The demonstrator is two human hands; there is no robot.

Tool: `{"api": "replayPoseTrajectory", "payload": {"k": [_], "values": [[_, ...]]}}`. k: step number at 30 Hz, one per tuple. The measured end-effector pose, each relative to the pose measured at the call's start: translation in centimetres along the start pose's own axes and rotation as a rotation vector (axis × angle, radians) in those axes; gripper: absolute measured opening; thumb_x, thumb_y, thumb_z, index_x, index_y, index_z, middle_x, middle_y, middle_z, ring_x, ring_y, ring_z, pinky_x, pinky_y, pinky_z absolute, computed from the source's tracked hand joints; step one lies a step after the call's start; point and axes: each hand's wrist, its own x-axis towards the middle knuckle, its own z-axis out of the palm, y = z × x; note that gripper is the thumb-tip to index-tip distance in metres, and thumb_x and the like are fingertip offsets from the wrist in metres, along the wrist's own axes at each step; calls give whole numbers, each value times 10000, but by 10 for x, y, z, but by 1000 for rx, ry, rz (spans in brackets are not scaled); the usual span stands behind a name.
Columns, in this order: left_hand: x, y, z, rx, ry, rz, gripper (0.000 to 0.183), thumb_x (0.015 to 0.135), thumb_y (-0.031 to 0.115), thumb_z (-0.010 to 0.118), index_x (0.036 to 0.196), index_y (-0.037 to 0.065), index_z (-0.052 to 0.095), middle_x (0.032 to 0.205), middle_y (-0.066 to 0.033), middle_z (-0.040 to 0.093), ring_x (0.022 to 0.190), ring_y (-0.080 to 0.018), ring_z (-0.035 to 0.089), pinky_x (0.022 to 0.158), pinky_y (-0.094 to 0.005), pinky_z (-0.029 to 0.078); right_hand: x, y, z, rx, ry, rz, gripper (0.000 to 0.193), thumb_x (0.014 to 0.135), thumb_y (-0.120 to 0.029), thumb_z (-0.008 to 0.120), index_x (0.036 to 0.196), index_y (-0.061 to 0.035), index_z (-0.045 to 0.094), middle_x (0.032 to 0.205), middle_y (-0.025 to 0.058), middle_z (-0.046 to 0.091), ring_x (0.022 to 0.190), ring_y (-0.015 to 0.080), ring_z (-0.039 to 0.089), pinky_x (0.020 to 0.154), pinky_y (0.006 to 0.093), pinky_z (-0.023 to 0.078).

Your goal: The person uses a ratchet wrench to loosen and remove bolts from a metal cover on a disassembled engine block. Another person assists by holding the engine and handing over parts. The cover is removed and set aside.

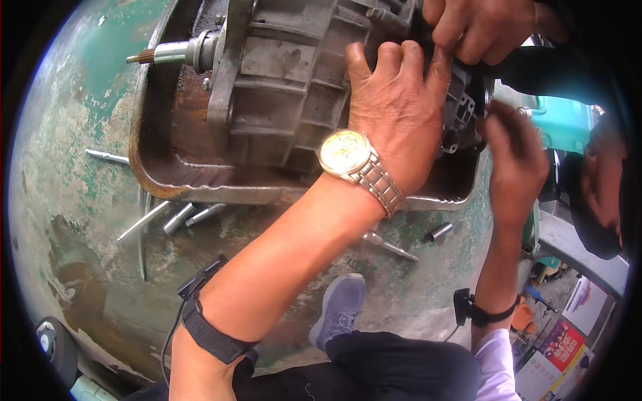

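Observation:
A grey ribbed metal gearbox [277, 80] lies in a rusty metal tray [267, 195], its splined shaft [172, 53] pointing left. My left hand [399, 117], with a wristwatch [344, 154] on its wrist, lies flat over the right part of the casing with its fingers apart. To the right, my right hand [516, 157] is beside the gearbox's right end, near a small bracket-like metal part [461, 113]. Its fingers are bent and smeared by motion, so whether they hold anything is unclear. Another person's hand [478, 28] is at the top, just beyond my left fingers.
Outside the tray's near edge lie several metal rods and sockets [179, 218], a pointed tool [394, 247] and a short metal socket [439, 232]. A teal machine part [558, 123] stands at the right. My shoe [339, 311] is below.

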Motion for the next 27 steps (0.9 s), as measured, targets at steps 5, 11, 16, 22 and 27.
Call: {"api": "replayPoseTrajectory", "payload": {"k": [5, 11, 16, 22, 27], "values": [[0, -2, -3, -39, -17, -4, 944, 630, 262, 851, 1454, 112, 414, 1131, -101, 522, 1069, -295, 484, 956, -500, 320, 57, -9, 20, 5, -119, -124, 277, 933, -6, 648, 1201, 59, 622, 1098, 82, 686, 1006, 137, 639, 916, 262, 504], [0, -1, -4, -15, 10, 1, 794, 702, 227, 764, 1422, 91, 455, 1100, -97, 533, 1061, -285, 495, 976, -512, 315, 60, -9, 17, 11, -160, -201, 252, 921, 9, 661, 1168, 55, 636, 1049, 58, 689, 956, 102, 624, 880, 239, 487], [0, -3, -4, -4, 14, 22, 565, 822, 135, 582, 1380, 68, 522, 1084, -103, 556, 1054, -269, 511, 1024, -544, 304, 62, -12, 24, -137, -81, -259, 213, 897, 12, 696, 1103, 45, 654, 963, 33, 702, 895, 69, 618, 820, 222, 484], [-1, -5, -3, -45, 25, 20, 570, 825, 142, 590, 1386, 75, 517, 1084, -110, 552, 1060, -278, 508, 1067, -561, 289, 60, -5, 27, -161, -47, -388, 191, 877, 36, 709, 1063, 37, 667, 930, 22, 696, 848, 57, 607, 771, 205, 484], [0, -5, -3, -66, 8, 13, 678, 703, 225, 769, 1321, 89, 527, 1116, -102, 539, 1089, -297, 496, 1010, -541, 319, 65, 2, 26, -192, -89, -506, 202, 876, 44, 702, 1075, 39, 674, 929, 24, 696, 824, 58, 609, 760, 206, 484]]}}
